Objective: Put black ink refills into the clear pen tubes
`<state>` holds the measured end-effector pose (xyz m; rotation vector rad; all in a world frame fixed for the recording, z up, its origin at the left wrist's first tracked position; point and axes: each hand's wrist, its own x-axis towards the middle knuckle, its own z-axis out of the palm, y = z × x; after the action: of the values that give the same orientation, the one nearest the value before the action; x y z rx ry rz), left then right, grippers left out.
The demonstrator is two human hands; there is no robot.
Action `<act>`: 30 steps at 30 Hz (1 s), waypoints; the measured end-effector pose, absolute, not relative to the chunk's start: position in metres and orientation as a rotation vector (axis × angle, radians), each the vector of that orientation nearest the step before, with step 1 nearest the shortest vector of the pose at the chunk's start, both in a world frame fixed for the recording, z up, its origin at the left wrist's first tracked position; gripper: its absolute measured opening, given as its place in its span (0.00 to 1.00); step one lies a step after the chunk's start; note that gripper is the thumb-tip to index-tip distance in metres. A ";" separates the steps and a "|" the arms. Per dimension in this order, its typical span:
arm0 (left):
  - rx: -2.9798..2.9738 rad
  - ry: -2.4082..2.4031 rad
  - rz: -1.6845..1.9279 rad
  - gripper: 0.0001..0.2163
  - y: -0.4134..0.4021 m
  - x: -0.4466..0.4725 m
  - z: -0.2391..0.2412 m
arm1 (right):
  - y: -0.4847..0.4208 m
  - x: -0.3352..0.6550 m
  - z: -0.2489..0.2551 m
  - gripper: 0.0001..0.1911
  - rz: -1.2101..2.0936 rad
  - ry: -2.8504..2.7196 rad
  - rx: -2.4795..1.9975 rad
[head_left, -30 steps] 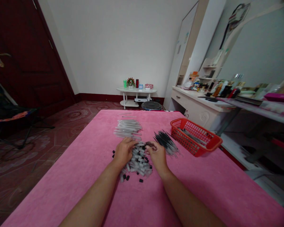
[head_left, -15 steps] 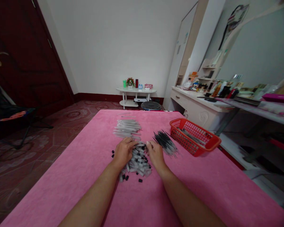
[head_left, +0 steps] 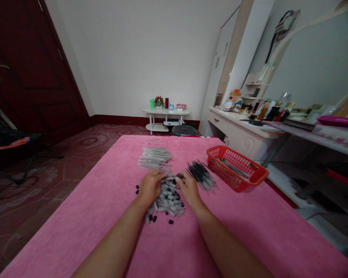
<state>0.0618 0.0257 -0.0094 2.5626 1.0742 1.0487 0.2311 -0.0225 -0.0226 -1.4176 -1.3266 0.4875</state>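
A heap of small translucent pen caps and black plugs [head_left: 169, 197] lies on the pink cloth [head_left: 104, 216]. My left hand [head_left: 150, 187] rests at its left edge with the fingers curled inward; what they hold, if anything, is hidden. At the upper right of the heap, my right hand [head_left: 188, 188] has thumb and fingertips drawn together on something too small to name. Beyond my hands is a stack of pale pen barrels [head_left: 155, 157]. Dark-tipped pen refills [head_left: 202, 175] lie in a bundle just right of my right hand.
A red plastic basket [head_left: 237, 168] with several thin rods in it stands at the table's right. Loose black plugs [head_left: 171, 222] are scattered near the heap. Further back are a small white table [head_left: 166, 111] and a cluttered dresser [head_left: 240, 123].
The view has shifted slightly. Both hands stay at the heap, and the right fingers have moved a little; no clear pick-up or release shows.
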 end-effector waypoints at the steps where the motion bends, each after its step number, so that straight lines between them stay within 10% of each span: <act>1: 2.564 1.075 1.044 0.14 0.026 0.062 -0.009 | -0.022 0.231 -0.022 0.12 0.494 -1.334 -1.422; 30: 2.536 1.078 0.992 0.12 0.025 0.063 -0.010 | -0.023 0.229 -0.024 0.17 0.489 -1.374 -1.505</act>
<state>0.0626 0.0254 -0.0097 2.5359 1.0784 0.9924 0.2292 -0.0226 -0.0235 -1.5048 -1.3743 0.4893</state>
